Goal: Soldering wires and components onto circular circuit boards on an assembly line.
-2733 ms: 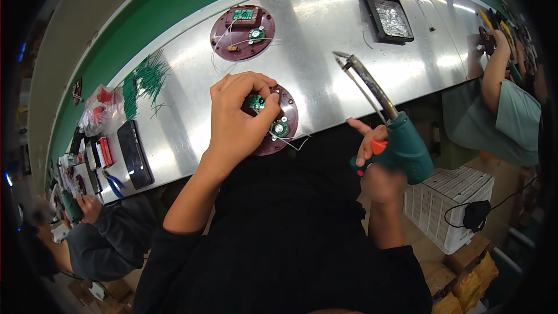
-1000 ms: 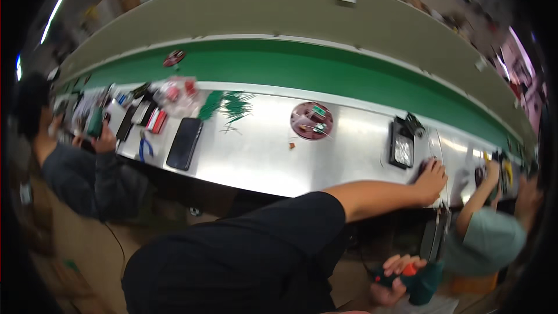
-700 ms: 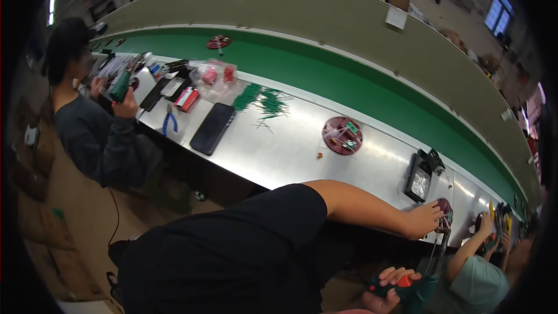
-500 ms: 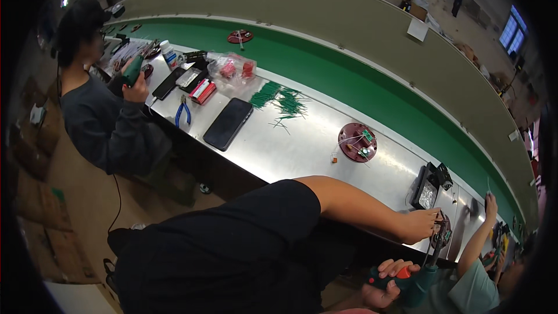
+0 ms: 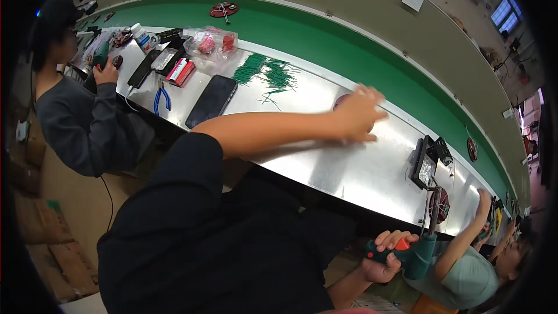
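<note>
My left hand [image 5: 359,115], fingers spread and blurred, reaches over a dark red round disc [image 5: 339,102] that it mostly hides. Whether it touches the disc I cannot tell. My right hand [image 5: 385,257] is wrapped round the handle of a green soldering gun [image 5: 421,259] with a red trigger, low on the right. The gun's long tip points up in front of another dark red disc with small parts on it [image 5: 443,206], which lies near the bench's front edge. Behind that disc stands a black tray [image 5: 426,167].
Green wire pieces [image 5: 278,75], a black phone [image 5: 212,102], blue-handled pliers [image 5: 162,99] and a plastic bag [image 5: 210,43] lie left on the metal bench [image 5: 325,168]. A green belt [image 5: 302,38] runs behind it, carrying discs [image 5: 224,9]. People work on both sides.
My left hand has left the disc at the gun's tip and swung left to the other disc. My right hand keeps its grip on the soldering gun. The view has shifted.
</note>
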The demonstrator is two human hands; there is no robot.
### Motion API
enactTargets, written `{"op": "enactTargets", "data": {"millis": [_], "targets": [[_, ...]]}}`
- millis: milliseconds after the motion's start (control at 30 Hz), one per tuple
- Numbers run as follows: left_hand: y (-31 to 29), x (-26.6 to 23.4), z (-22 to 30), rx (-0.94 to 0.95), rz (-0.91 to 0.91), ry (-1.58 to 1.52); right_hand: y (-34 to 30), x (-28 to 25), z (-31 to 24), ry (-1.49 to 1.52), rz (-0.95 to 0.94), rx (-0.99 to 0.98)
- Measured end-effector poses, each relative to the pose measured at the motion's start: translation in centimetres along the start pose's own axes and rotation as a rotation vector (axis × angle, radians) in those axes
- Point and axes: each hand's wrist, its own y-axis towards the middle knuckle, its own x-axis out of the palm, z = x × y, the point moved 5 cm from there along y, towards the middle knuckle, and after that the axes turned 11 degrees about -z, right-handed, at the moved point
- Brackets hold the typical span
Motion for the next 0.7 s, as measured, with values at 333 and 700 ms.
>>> {"op": "enactTargets", "data": {"millis": [333,700], "targets": [[-7.9,-1.6,-2.2,-0.231,-0.348,-0.255,1.5,2.1,4.2,0.042,-0.082,0.127],[-19.3,-9.6,-9.4,-0.423,-0.08,0.045,1.1,2.3,6.6,0.082,-0.098,0.221]]}}
